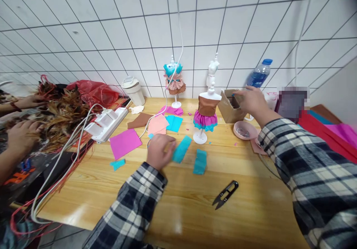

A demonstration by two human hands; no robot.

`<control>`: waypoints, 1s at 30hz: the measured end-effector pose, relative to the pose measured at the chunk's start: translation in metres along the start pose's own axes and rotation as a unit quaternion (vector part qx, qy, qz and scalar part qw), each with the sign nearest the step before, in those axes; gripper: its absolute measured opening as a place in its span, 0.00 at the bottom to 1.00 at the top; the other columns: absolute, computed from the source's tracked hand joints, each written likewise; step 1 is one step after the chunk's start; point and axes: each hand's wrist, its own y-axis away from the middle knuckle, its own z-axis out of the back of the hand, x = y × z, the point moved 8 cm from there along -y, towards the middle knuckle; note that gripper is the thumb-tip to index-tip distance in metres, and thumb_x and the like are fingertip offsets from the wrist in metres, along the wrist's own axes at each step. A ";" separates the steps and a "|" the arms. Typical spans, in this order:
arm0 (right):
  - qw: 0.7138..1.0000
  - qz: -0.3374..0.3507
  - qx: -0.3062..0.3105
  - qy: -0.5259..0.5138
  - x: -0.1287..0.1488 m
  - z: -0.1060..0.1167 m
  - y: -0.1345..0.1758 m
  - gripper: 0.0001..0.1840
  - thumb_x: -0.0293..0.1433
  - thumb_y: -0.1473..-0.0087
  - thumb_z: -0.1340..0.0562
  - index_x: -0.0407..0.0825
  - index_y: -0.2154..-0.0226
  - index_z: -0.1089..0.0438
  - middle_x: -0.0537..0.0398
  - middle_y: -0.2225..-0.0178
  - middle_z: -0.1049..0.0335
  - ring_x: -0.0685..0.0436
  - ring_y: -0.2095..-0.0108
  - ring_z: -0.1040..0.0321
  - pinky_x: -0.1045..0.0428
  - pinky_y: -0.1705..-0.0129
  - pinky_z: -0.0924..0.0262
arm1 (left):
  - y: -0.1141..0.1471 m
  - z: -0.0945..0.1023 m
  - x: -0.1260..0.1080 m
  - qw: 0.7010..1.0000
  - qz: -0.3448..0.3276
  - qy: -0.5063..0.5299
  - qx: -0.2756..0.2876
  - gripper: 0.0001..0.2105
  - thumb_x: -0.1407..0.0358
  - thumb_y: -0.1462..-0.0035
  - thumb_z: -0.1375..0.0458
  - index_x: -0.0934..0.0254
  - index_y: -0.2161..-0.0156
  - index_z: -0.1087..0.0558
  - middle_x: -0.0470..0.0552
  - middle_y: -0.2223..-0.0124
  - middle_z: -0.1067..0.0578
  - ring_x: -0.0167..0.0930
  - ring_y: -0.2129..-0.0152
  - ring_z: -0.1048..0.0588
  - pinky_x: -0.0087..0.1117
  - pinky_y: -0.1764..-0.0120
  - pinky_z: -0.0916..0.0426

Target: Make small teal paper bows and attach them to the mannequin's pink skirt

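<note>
While hovering over the cardboard box [230, 114] with the right hand [253, 103], impossible to tell whether gripping anything; holding the left hand [158, 152] half-curled, with a blue strip [182, 149] directly to its right, unclear whether pinched or merely alongside.

One view only: head-worn, facing forward and down over the wooden table [181, 211]. Set near the work; plaid sleeves [131, 204] enter from near side and right, left hand [160, 152] mid-view, right hand [252, 102] farther out. Far side: tiled wall [212, 22] across the upper part, tile lines splaying outward. Wide field, from a co-worker's hand [23, 134] at left to coloured cloth [329, 137] at right
</note>
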 end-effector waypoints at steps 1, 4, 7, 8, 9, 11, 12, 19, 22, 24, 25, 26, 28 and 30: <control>1.000 0.015 -0.012 -0.004 0.006 0.007 0.008 0.17 0.27 0.48 0.41 0.46 0.54 0.26 0.40 0.51 0.29 0.36 0.46 0.41 0.39 0.47 0.51 | 0.000 0.012 0.017 0.999 0.019 -0.028 -0.005 0.09 0.63 0.41 0.48 0.61 0.63 0.27 0.53 0.63 0.22 0.37 0.61 0.27 0.40 0.55 0.37; 0.990 0.047 -0.124 -0.043 0.029 0.041 0.057 0.21 0.26 0.48 0.42 0.47 0.50 0.31 0.45 0.47 0.33 0.38 0.46 0.40 0.42 0.44 0.50 | 0.007 0.035 0.060 0.992 0.067 -0.095 0.044 0.11 0.60 0.42 0.47 0.62 0.64 0.25 0.53 0.65 0.22 0.38 0.64 0.28 0.40 0.58 0.38; 0.979 0.024 -0.175 -0.102 0.051 0.054 0.128 0.17 0.27 0.45 0.45 0.48 0.53 0.30 0.48 0.54 0.27 0.39 0.52 0.35 0.42 0.47 0.45 | 0.018 0.030 0.075 0.979 0.046 -0.111 0.162 0.11 0.55 0.47 0.42 0.60 0.65 0.24 0.52 0.61 0.22 0.39 0.63 0.29 0.40 0.58 0.38; 0.977 0.035 -0.166 -0.129 0.060 0.051 0.150 0.15 0.27 0.45 0.45 0.49 0.56 0.29 0.49 0.57 0.26 0.40 0.54 0.34 0.43 0.49 0.43 | 0.020 0.028 0.076 0.975 0.048 -0.118 0.184 0.10 0.56 0.48 0.42 0.59 0.66 0.24 0.51 0.61 0.23 0.39 0.63 0.29 0.40 0.58 0.38; 0.976 0.052 -0.143 -0.154 0.070 0.045 0.168 0.14 0.26 0.45 0.45 0.50 0.58 0.29 0.50 0.59 0.26 0.40 0.55 0.33 0.43 0.49 0.42 | 0.021 0.024 0.076 0.972 0.052 -0.120 0.195 0.09 0.57 0.48 0.42 0.59 0.67 0.24 0.51 0.61 0.23 0.39 0.63 0.29 0.40 0.58 0.39; 0.975 0.090 -0.075 -0.191 0.089 0.030 0.193 0.15 0.25 0.45 0.45 0.53 0.58 0.28 0.54 0.59 0.25 0.41 0.55 0.33 0.43 0.48 0.42 | 0.019 0.018 0.073 0.977 0.075 -0.066 0.186 0.08 0.59 0.47 0.42 0.59 0.70 0.25 0.50 0.63 0.24 0.38 0.64 0.30 0.41 0.57 0.40; 0.973 0.089 -0.066 -0.202 0.092 0.027 0.199 0.15 0.24 0.45 0.45 0.54 0.58 0.28 0.54 0.58 0.25 0.41 0.55 0.34 0.43 0.48 0.42 | 0.017 0.017 0.072 0.982 0.099 -0.009 0.158 0.07 0.59 0.47 0.42 0.60 0.71 0.26 0.49 0.65 0.24 0.37 0.64 0.30 0.40 0.56 0.40; 0.970 0.089 -0.038 -0.225 0.098 0.018 0.192 0.16 0.25 0.44 0.46 0.50 0.54 0.31 0.50 0.58 0.27 0.40 0.55 0.34 0.43 0.49 0.40 | 0.023 0.019 0.096 0.905 0.263 0.306 -0.135 0.11 0.60 0.36 0.53 0.63 0.65 0.33 0.46 0.70 0.29 0.28 0.71 0.30 0.30 0.62 0.34; 0.967 0.118 -0.012 -0.227 0.106 0.011 0.194 0.17 0.23 0.45 0.45 0.49 0.54 0.31 0.50 0.58 0.27 0.40 0.55 0.35 0.43 0.51 0.39 | 0.026 0.012 0.109 0.795 0.299 0.485 -0.207 0.11 0.63 0.38 0.50 0.64 0.71 0.36 0.42 0.78 0.36 0.24 0.79 0.34 0.25 0.69 0.33; 0.965 0.132 0.004 -0.229 0.111 0.007 0.196 0.17 0.22 0.46 0.45 0.48 0.54 0.30 0.50 0.58 0.27 0.41 0.55 0.35 0.44 0.51 0.38 | 0.022 0.010 0.107 0.765 0.295 0.533 -0.207 0.10 0.64 0.37 0.50 0.64 0.70 0.34 0.39 0.81 0.43 0.22 0.82 0.37 0.25 0.69 0.32; 0.964 0.138 0.009 -0.228 0.113 0.006 0.196 0.18 0.22 0.46 0.45 0.48 0.54 0.30 0.50 0.58 0.27 0.41 0.55 0.35 0.44 0.51 0.38 | 0.020 0.009 0.105 0.742 0.290 0.569 -0.203 0.10 0.63 0.37 0.50 0.65 0.68 0.32 0.38 0.82 0.44 0.22 0.83 0.38 0.25 0.68 0.32; 0.963 0.142 0.011 -0.228 0.114 0.005 0.196 0.18 0.22 0.46 0.45 0.48 0.54 0.31 0.51 0.58 0.27 0.41 0.55 0.35 0.44 0.51 0.38 | 0.017 0.007 0.102 0.714 0.284 0.609 -0.195 0.09 0.64 0.37 0.50 0.66 0.66 0.31 0.38 0.82 0.44 0.22 0.83 0.37 0.25 0.67 0.31; 0.963 0.150 0.016 -0.225 0.116 0.004 0.195 0.18 0.21 0.46 0.45 0.48 0.54 0.31 0.51 0.57 0.27 0.41 0.55 0.35 0.44 0.51 0.38 | 0.014 0.005 0.095 0.675 0.274 0.660 -0.182 0.06 0.67 0.40 0.46 0.67 0.61 0.29 0.40 0.79 0.36 0.21 0.81 0.33 0.25 0.66 0.30; 0.962 0.158 0.024 -0.223 0.117 0.002 0.193 0.18 0.21 0.46 0.45 0.49 0.54 0.30 0.51 0.57 0.27 0.41 0.55 0.35 0.44 0.51 0.39 | 0.013 0.008 0.092 0.703 0.260 0.634 -0.189 0.09 0.73 0.46 0.41 0.66 0.59 0.29 0.46 0.71 0.26 0.22 0.74 0.27 0.23 0.63 0.30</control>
